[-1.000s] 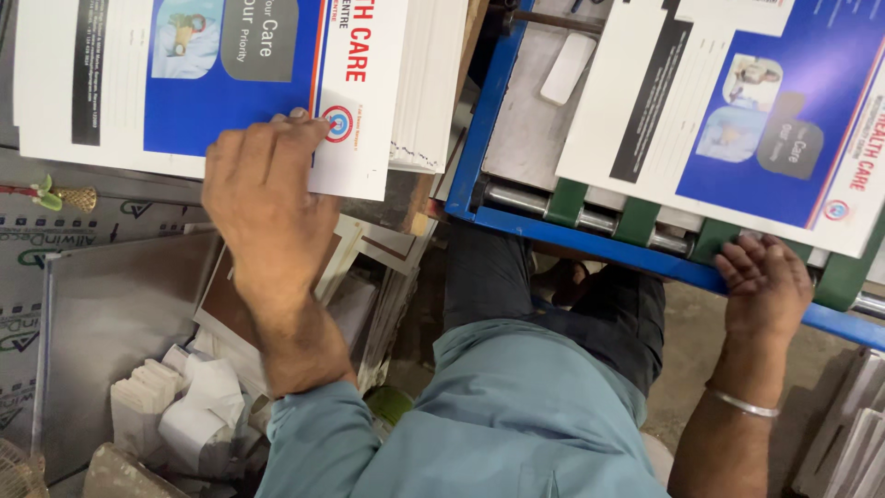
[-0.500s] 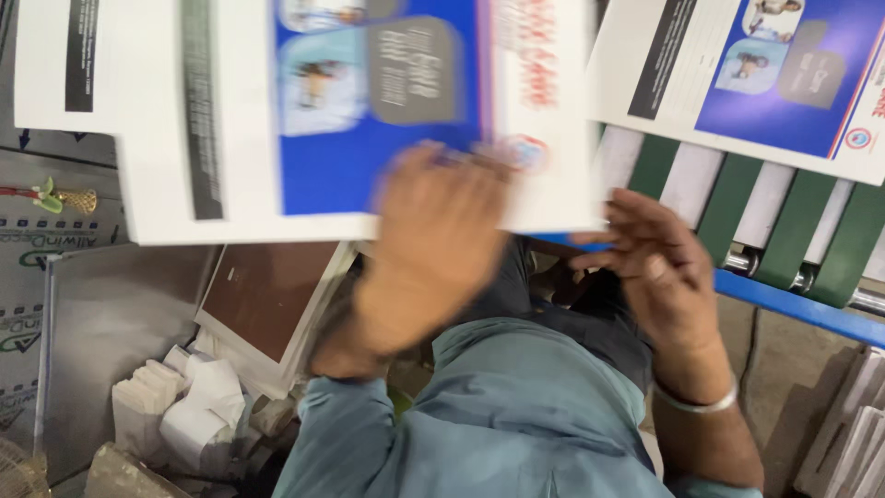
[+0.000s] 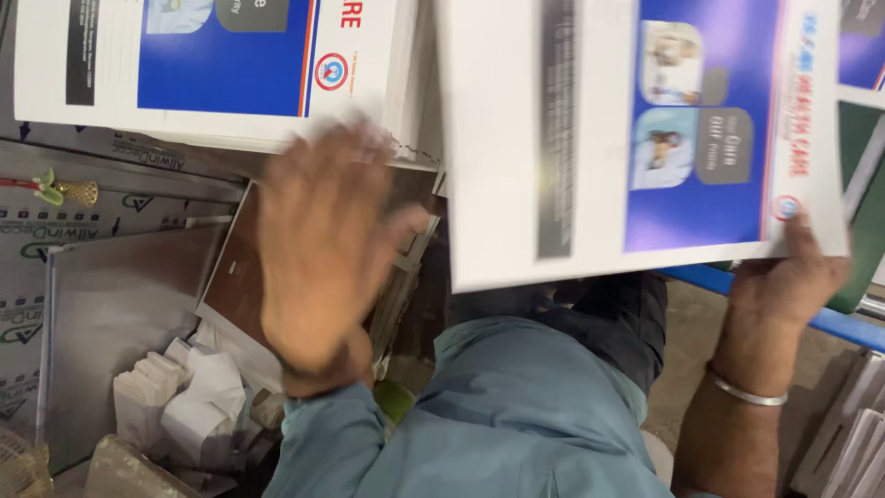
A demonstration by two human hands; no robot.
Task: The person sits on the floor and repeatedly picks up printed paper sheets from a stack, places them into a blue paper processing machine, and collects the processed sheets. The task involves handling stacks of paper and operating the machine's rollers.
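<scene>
The right hand grips a printed sheet at its lower corner, fingers clamped on the edge. The left hand is blurred, fingers spread, empty, just below the stack. This seems the sheet-moving step; next needs a careful, flat placing.

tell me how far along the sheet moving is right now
Done, by the look of it: nothing certain. In hand: the right hand grips one printed sheet by its lower corner, held over the blue frame. The left hand is blurred, open and empty, below the stack of printed sheets. Left: that stack looks thick, so many sheets probably remain.
</scene>
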